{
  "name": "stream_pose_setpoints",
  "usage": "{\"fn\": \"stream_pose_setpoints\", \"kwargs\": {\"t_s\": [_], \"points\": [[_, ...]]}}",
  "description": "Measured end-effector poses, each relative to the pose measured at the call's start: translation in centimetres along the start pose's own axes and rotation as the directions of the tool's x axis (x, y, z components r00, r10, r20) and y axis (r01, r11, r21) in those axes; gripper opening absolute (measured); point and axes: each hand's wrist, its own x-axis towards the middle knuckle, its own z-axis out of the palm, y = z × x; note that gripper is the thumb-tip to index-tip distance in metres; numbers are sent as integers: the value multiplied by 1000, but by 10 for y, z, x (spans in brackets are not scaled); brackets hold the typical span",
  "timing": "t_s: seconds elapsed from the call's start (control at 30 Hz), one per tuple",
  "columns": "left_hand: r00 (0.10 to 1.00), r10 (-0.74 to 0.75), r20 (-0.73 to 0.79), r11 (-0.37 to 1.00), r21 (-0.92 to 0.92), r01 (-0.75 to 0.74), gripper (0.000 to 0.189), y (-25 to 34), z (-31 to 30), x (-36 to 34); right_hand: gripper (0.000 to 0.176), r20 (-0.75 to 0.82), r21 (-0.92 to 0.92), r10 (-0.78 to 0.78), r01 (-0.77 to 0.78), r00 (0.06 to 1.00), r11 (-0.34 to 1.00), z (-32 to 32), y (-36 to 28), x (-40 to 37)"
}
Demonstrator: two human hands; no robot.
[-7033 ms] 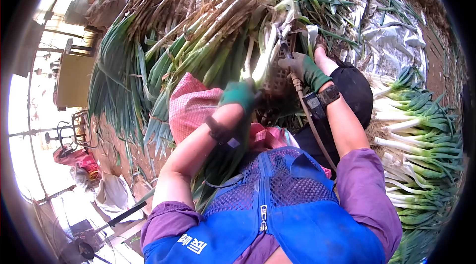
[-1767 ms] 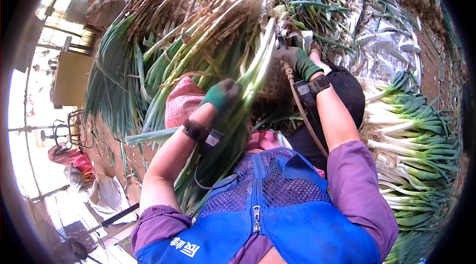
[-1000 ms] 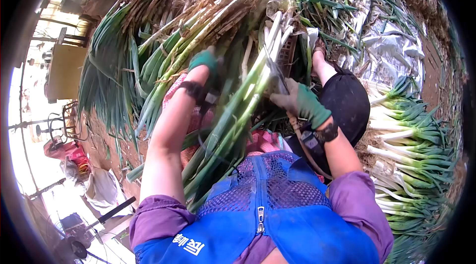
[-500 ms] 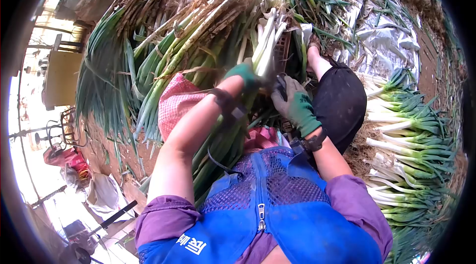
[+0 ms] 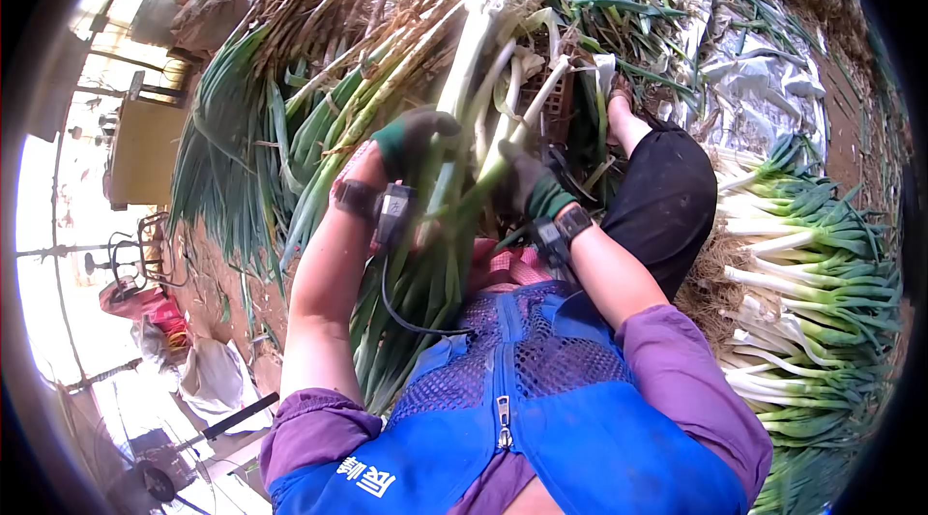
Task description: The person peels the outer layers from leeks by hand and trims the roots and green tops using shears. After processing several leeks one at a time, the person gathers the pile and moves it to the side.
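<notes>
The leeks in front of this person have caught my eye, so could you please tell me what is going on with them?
The person has both gloved hands at a few pale leeks: the left hand beside their stalks, the right hand at their lower part. Blur hides how firmly either grips. A heap with brown roots lies to the left, and a row with clean white stalks and green tops lies to the right.

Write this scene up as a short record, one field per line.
Left hand: green-gloved, at a thick leek; grip blurred
Right hand: gloved, against a thinner leek
Left side: leek pile, brown roots uppermost
Right side: row of white-stemmed leeks, green tops outward
Lap: pink checked cloth
Beyond right knee: crumpled pale sheet
</notes>
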Motion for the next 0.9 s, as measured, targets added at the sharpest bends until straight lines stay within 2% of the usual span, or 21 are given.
{"fn": "stream_pose_setpoints", "kwargs": {"t_s": [0.03, 0.07, 0.1, 0.13, 0.17, 0.2, 0.23, 0.27, 0.3, 0.37, 0.4, 0.43, 0.47, 0.5, 0.53, 0.57, 0.63, 0.67, 0.77, 0.83, 0.9], "points": [[964, 252, 89, 937, 226, -265, 18, -5, -1, -2, 33, -16, 185, 33, -29, 999, 982, 6, -5, 1], [968, 217, 129, 900, 358, -249, 23, -10, -3, 2, 33, -32, 365, 66, -49, 997, 930, 13, -11, 2], [967, 212, 140, 883, 397, -251, 23, -3, -1, 2, 33, -53, 88, -136, 140, 989, 986, 18, -19, -4], [993, 79, 92, 976, 196, -96, 22, 1, 2, 0, 33, -21, -197, -329, 318, 944, 927, 22, -27, -11], [994, -61, 92, 998, 27, 59, 21, 4, 5, 0, 31, 96, -604, -457, 417, 884, 679, 21, -38, -16], [976, -200, 89, 967, -143, 212, 20, 9, 8, 1, 30, 211, -865, -570, 423, 794, 270, 19, -49, -21], [935, -332, 121, 899, -259, 353, 20, 27, 10, 1, 30, 91, -811, -508, 359, 857, 462, 14, -52, -21], [925, -364, 111, 887, -262, 380, 21, 28, 11, 2, 31, -18, -722, -421, 279, 907, 633, 11, -56, -22], [913, -395, 102, 874, -265, 408, 22, 29, 11, 3, 31, -80, -654, -383, 241, 920, 717, 8, -62, -27], [955, -297, 3, 946, -133, 295, 24, 16, 5, 3, 32, -202, -485, -300, 170, 932, 858, 4, -76, -39], [963, -266, -38, 955, -145, 258, 23, 21, 0, -1, 28, -360, -230, -183, 104, 915, 968, 1, -70, -37], [961, -267, -74, 943, -225, 244, 23, 28, -5, -6, 24, -475, 52, -26, 57, 880, 997, -5, -60, -33], [949, -302, -92, 907, -333, 257, 24, 36, -10, -10, 27, -462, 63, -41, 79, 886, 995, -23, -44, -29], [869, -492, -42, 710, -598, 373, 22, 57, -13, -17, 31, -447, 1, -56, 63, 893, 998, -26, -46, -34], [921, -386, -56, 755, -593, 280, 22, 42, -20, -20, 35, -434, -56, -68, 49, 898, 997, -25, -51, -42], [924, -383, -6, 683, -675, 279, 27, 29, -26, -23, 39, -420, -115, -86, 41, 904, 993, -24, -56, -46], [942, -333, 33, 769, -569, 292, 37, 42, -29, -26, 32, -299, -120, -228, 201, 927, 972, 2, -68, -47], [953, -296, 64, 771, -574, 278, 41, 49, -25, -27, 28, -165, -277, -441, 388, 882, 879, 14, -79, -49], [962, -236, 138, 819, -505, 273, 54, 76, -5, -24, 28, -109, -582, -417, 282, 902, 763, 38, -115, -33], [954, -267, 139, 867, -398, 301, 51, 85, 6, -21, 36, -314, -485, -234, 56, 920, 873, 43, -113, -22], [958, -252, 140, 875, -390, 287, 45, 97, 8, -23, 41, -292, -490, -243, 73, 925, 868, 39, -101, -17]]}}
